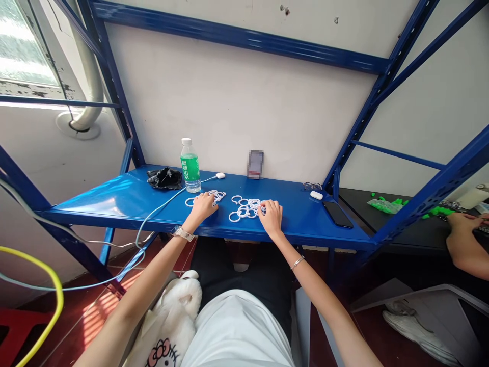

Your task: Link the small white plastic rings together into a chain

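Note:
Two groups of white plastic rings lie near the front of the blue tabletop [126, 204]. The larger heap of rings [244, 209] is between my hands, its rings overlapping. My right hand [271, 215] is at the heap's right edge, fingers bent together on a white ring [262, 209]. Over the smaller group of rings [218, 194] rests my left hand [204, 207], its fingers curled downward. Rings show on both sides of it, but what its fingertips hold is hidden.
Behind my left hand stands a water bottle [190, 167], beside a black plastic bag [165, 178] and a pale cable [162, 206]. A propped phone [255, 164] is at the back. Glasses [312, 186], a white case [316, 195] and a black phone [337, 214] lie right. Another person's hand [464, 229] is far right.

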Tool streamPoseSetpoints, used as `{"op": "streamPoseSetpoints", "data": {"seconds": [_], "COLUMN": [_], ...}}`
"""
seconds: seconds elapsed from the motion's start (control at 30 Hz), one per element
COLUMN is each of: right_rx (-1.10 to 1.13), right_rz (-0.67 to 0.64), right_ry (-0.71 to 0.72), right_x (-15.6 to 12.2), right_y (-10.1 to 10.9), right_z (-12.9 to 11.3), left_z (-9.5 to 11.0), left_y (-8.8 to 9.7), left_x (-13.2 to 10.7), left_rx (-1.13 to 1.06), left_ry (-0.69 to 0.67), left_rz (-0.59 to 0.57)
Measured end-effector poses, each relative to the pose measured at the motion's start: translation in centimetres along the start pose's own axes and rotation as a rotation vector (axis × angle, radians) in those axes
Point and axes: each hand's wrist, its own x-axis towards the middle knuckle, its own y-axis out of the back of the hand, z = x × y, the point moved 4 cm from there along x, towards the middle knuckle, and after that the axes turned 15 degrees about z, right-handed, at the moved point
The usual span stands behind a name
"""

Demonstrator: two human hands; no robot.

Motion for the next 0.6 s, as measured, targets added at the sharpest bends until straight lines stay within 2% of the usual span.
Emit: {"op": "streamPoseSetpoints", "data": {"seconds": [0.13,0.27,0.4,0.6], "right_rx": [0.007,0.004,0.034,0.081], "right_rz": [-0.008,-0.030,-0.008,0.022], "right_ry": [-0.001,-0.006,0.006,0.028], "right_x": [0.0,0.0,0.1,0.1], "right_y": [-0.1,-0.1,0.0,0.1], "right_z": [0.0,0.0,-0.1,-0.3], "left_z": [-0.2,-0.3,-0.3,-0.2], "left_y": [-0.5,-0.8,-0.7,-0.2], "left_x": [0.2,0.5,0.8,1.0], "left_rx": [-0.030,-0.120,-0.243,-0.258], "left_ry": [-0.015,0.008,0.017,-0.012], "left_rz": [-0.032,-0.014,0.018,0.002]}}
